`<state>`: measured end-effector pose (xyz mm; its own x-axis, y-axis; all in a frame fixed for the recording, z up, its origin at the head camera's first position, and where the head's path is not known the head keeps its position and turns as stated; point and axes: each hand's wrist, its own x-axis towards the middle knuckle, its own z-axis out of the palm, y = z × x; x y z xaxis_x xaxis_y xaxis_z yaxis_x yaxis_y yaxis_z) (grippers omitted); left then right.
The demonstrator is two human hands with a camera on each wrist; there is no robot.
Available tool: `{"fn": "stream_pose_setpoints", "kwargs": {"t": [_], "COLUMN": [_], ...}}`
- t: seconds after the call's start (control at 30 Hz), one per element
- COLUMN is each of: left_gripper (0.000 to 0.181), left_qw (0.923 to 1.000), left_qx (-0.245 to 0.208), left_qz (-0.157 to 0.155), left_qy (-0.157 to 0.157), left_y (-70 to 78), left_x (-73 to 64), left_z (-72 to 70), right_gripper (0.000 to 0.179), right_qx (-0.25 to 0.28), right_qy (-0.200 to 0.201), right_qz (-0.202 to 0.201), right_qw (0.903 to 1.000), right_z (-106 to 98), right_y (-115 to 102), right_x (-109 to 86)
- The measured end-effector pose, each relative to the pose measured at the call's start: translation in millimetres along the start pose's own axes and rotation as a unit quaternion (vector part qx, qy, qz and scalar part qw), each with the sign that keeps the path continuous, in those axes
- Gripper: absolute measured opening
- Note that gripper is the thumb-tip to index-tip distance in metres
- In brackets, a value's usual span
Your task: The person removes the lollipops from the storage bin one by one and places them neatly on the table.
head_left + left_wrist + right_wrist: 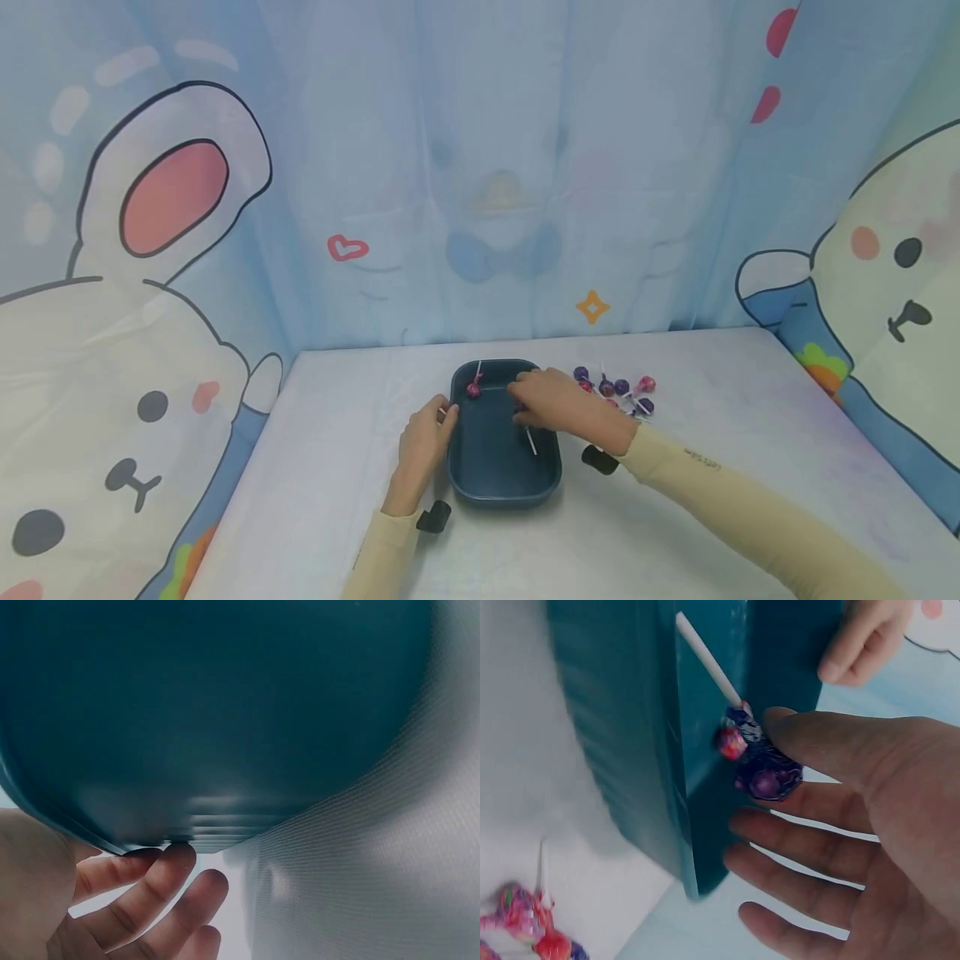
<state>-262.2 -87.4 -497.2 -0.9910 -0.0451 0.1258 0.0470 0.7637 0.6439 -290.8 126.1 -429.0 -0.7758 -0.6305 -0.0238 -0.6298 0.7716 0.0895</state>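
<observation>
A dark teal plastic bin stands on the table, with a pink-red lollipop inside near its far left corner. My left hand holds the bin's left rim; in the left wrist view its fingertips rest against the outer wall under the rim, and the thumb is hidden there. Over the bin's right side, my right hand pinches a purple-wrapped lollipop between thumb and forefinger. Its white stick points toward the near side, and the other fingers are spread loosely.
A loose cluster of several wrapped lollipops, purple, red and pink, lies on the white-covered table right of the bin. Behind the table hangs a blue cartoon-printed curtain.
</observation>
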Motion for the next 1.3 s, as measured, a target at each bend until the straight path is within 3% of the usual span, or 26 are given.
{"fn": "stream_pose_setpoints", "kwargs": {"t": [0.53, 0.7, 1.13, 1.3], "left_gripper": [0.022, 0.021, 0.021, 0.022], "left_qw": [1.0, 1.0, 1.0, 1.0], "left_qx": [0.002, 0.001, -0.004, -0.004], "left_qz": [-0.004, -0.007, -0.003, -0.001], "left_qy": [0.003, 0.004, 0.006, 0.006], "left_y": [-1.6, -1.6, -2.1, -3.1], "left_x": [-0.3, -0.1, 0.0, 0.7], "left_z": [2.4, 2.4, 4.1, 4.6], "right_gripper": [0.021, 0.022, 0.036, 0.034], "right_qx": [0.086, 0.123, 0.215, 0.234], "right_qy": [0.069, 0.055, 0.039, 0.033], "right_qz": [0.036, 0.069, 0.168, 0.207], "right_qw": [0.9932, 0.9885, 0.9613, 0.9494], "right_z": [-11, -9, 9, 29], "right_y": [40, 54, 106, 129], "right_x": [-25.4, -38.5, -76.3, -85.0]}}
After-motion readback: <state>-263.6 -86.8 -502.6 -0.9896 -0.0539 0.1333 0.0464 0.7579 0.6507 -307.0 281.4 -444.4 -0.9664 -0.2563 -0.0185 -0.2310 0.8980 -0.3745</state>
